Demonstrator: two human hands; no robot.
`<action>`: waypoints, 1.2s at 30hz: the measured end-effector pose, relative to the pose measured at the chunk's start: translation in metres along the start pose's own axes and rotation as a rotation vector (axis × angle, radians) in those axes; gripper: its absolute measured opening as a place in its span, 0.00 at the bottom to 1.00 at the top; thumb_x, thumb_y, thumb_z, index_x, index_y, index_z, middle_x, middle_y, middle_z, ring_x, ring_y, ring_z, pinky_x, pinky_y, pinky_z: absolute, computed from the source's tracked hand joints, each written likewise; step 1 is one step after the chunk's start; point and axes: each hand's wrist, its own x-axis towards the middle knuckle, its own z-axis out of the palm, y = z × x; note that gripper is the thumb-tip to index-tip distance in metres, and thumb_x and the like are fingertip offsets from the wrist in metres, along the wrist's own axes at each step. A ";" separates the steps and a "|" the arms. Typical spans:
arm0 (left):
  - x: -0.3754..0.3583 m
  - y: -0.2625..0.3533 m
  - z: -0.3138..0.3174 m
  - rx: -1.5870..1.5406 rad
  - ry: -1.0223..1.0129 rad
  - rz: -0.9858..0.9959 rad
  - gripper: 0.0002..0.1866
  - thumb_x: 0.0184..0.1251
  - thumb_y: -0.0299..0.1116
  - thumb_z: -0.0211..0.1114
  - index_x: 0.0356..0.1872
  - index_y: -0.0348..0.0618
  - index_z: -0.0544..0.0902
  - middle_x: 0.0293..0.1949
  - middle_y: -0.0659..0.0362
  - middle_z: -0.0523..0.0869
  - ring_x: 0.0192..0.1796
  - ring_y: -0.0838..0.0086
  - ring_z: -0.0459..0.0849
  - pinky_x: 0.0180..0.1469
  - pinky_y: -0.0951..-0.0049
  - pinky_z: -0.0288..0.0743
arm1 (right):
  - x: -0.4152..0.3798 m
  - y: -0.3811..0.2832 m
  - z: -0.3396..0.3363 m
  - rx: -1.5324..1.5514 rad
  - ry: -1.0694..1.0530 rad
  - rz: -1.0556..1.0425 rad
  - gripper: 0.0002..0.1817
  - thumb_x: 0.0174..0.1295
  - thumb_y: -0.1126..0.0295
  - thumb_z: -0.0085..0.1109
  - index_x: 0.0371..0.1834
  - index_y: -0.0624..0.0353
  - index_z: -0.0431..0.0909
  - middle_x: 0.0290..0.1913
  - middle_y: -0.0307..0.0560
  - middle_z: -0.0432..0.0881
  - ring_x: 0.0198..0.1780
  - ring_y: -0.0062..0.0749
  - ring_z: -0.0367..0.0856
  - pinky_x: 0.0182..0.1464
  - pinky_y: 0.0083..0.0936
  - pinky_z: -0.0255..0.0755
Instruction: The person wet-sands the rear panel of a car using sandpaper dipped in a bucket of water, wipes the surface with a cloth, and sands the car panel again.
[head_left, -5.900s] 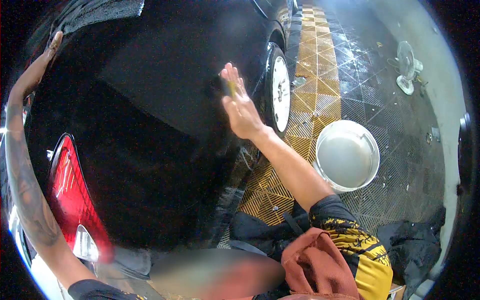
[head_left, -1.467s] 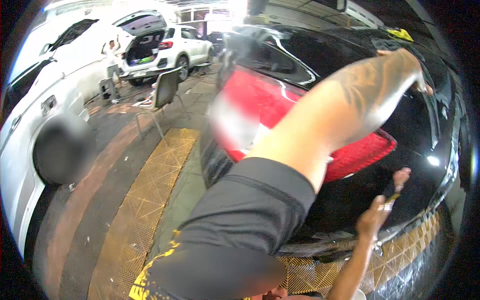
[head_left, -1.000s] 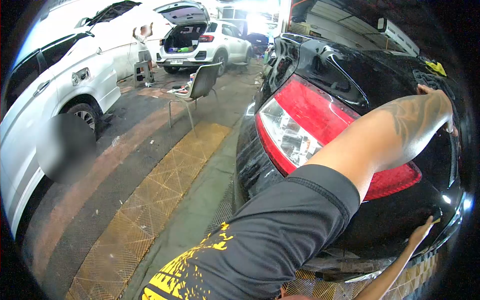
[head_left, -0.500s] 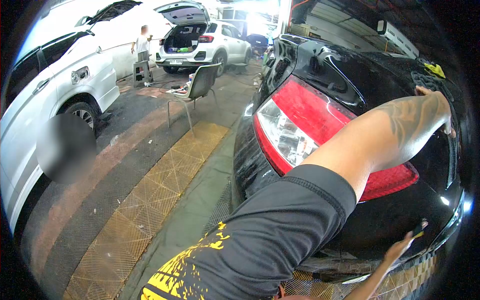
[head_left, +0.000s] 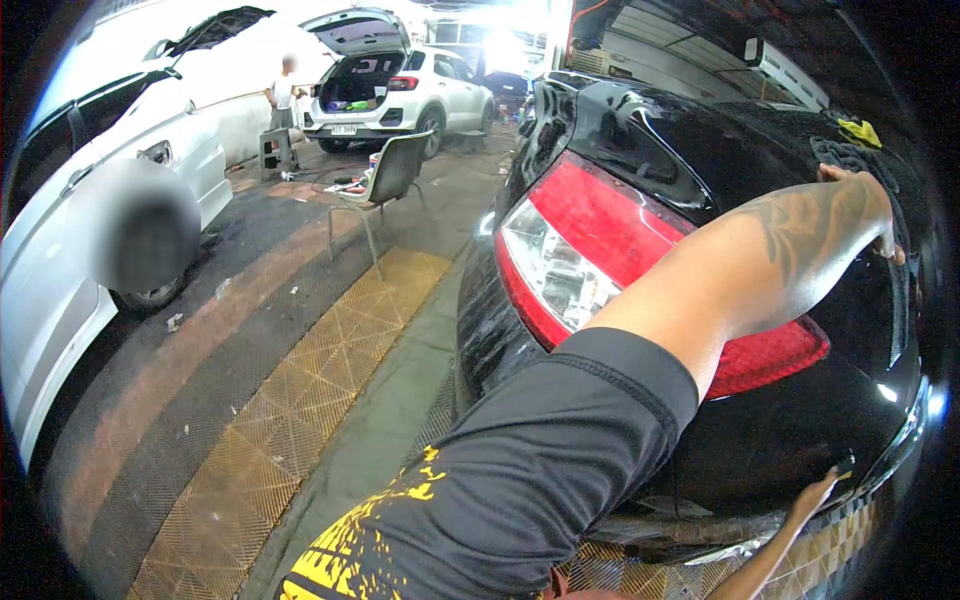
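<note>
My tattooed left arm stretches over the red and clear tail light (head_left: 560, 245) of a wet black car (head_left: 740, 450). At its end my left hand (head_left: 868, 205) rests on the rear bodywork, its visible fingers apart and its palm turned away from view. A dark grey cloth (head_left: 845, 153) lies just beyond it, touching or close to the fingers. Lower right, my right hand (head_left: 822, 488) is closed around a small dark-tipped brush (head_left: 846, 466), held against or near the black panel. Part of its grip is too small to make out.
A yellow cloth (head_left: 860, 132) lies on the black car. To the left stand a white car (head_left: 60, 270) and a chair (head_left: 392, 170) with items on its seat. Farther back are a white car with its tailgate raised (head_left: 420, 105), a person (head_left: 284, 95) and a grey stool (head_left: 272, 150).
My right hand and the brush have moved slightly up and to the right. The left hand stays on the bodywork while the whole view shifts a little.
</note>
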 end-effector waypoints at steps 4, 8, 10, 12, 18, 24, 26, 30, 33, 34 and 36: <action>0.000 -0.002 -0.009 -0.018 0.015 0.009 0.44 0.55 0.71 0.50 0.70 0.57 0.64 0.75 0.57 0.57 0.75 0.55 0.46 0.64 0.37 0.42 | -0.008 -0.098 -0.021 0.415 0.088 0.353 0.25 0.74 0.70 0.32 0.71 0.73 0.56 0.71 0.64 0.61 0.73 0.47 0.59 0.74 0.37 0.49; 0.001 -0.006 -0.014 -0.048 0.039 0.002 0.44 0.54 0.72 0.51 0.70 0.58 0.64 0.75 0.57 0.56 0.76 0.54 0.45 0.64 0.35 0.41 | -0.054 -0.139 -0.018 0.367 0.169 0.079 0.25 0.72 0.70 0.36 0.70 0.71 0.58 0.71 0.65 0.61 0.70 0.50 0.62 0.73 0.41 0.52; 0.000 0.000 -0.016 -0.056 0.047 0.014 0.45 0.53 0.72 0.52 0.70 0.59 0.64 0.75 0.58 0.56 0.76 0.54 0.44 0.63 0.34 0.41 | -0.027 -0.074 -0.025 0.059 -0.064 0.291 0.25 0.71 0.70 0.36 0.69 0.71 0.59 0.70 0.65 0.62 0.69 0.50 0.64 0.72 0.42 0.54; 0.001 0.004 -0.016 -0.063 0.047 0.026 0.45 0.53 0.72 0.52 0.70 0.60 0.64 0.75 0.58 0.56 0.76 0.54 0.44 0.63 0.33 0.40 | 0.009 -0.064 -0.033 0.711 0.060 0.680 0.24 0.71 0.73 0.33 0.69 0.71 0.59 0.66 0.65 0.65 0.64 0.50 0.68 0.70 0.40 0.57; 0.007 0.016 -0.018 -0.053 0.047 0.042 0.45 0.51 0.73 0.53 0.70 0.62 0.64 0.75 0.58 0.55 0.76 0.53 0.42 0.62 0.30 0.39 | -0.080 -0.088 0.007 0.292 0.444 0.156 0.31 0.73 0.55 0.37 0.69 0.71 0.59 0.63 0.62 0.67 0.57 0.46 0.69 0.67 0.42 0.60; 0.009 0.009 -0.017 -0.057 0.039 0.036 0.46 0.49 0.73 0.55 0.70 0.64 0.64 0.76 0.59 0.54 0.76 0.52 0.41 0.61 0.27 0.39 | -0.023 -0.035 -0.024 0.661 0.036 0.645 0.33 0.73 0.50 0.32 0.68 0.69 0.60 0.61 0.61 0.70 0.58 0.46 0.70 0.63 0.41 0.63; 0.012 0.009 -0.019 -0.058 0.038 0.036 0.46 0.49 0.74 0.55 0.70 0.64 0.64 0.76 0.59 0.54 0.76 0.51 0.40 0.61 0.26 0.38 | -0.059 -0.047 -0.011 0.790 0.053 0.652 0.32 0.74 0.51 0.31 0.67 0.69 0.61 0.61 0.61 0.70 0.57 0.46 0.70 0.63 0.41 0.63; 0.009 -0.013 -0.019 -0.059 0.032 0.009 0.46 0.48 0.74 0.56 0.70 0.66 0.64 0.76 0.60 0.53 0.76 0.51 0.39 0.60 0.24 0.38 | -0.089 -0.054 -0.001 0.343 0.250 0.297 0.28 0.74 0.59 0.32 0.66 0.74 0.62 0.64 0.61 0.68 0.61 0.45 0.66 0.69 0.36 0.54; 0.012 -0.020 -0.021 -0.070 0.022 0.010 0.47 0.47 0.75 0.57 0.70 0.67 0.65 0.76 0.60 0.53 0.76 0.50 0.39 0.59 0.23 0.37 | -0.028 0.008 -0.020 0.481 0.109 0.540 0.25 0.74 0.62 0.32 0.65 0.70 0.64 0.64 0.60 0.68 0.60 0.44 0.66 0.69 0.35 0.54; 0.012 -0.019 -0.022 -0.068 0.026 0.015 0.47 0.47 0.75 0.57 0.70 0.67 0.65 0.76 0.60 0.53 0.76 0.50 0.38 0.59 0.23 0.37 | -0.021 0.048 -0.012 0.483 0.081 0.518 0.24 0.74 0.63 0.33 0.65 0.69 0.65 0.64 0.59 0.68 0.60 0.43 0.66 0.69 0.35 0.53; 0.017 -0.013 -0.019 -0.052 0.019 0.015 0.47 0.46 0.75 0.57 0.70 0.68 0.65 0.76 0.61 0.52 0.76 0.50 0.38 0.59 0.22 0.37 | -0.048 -0.028 -0.018 0.610 0.118 0.617 0.26 0.73 0.63 0.36 0.68 0.69 0.60 0.68 0.59 0.63 0.62 0.44 0.65 0.69 0.35 0.53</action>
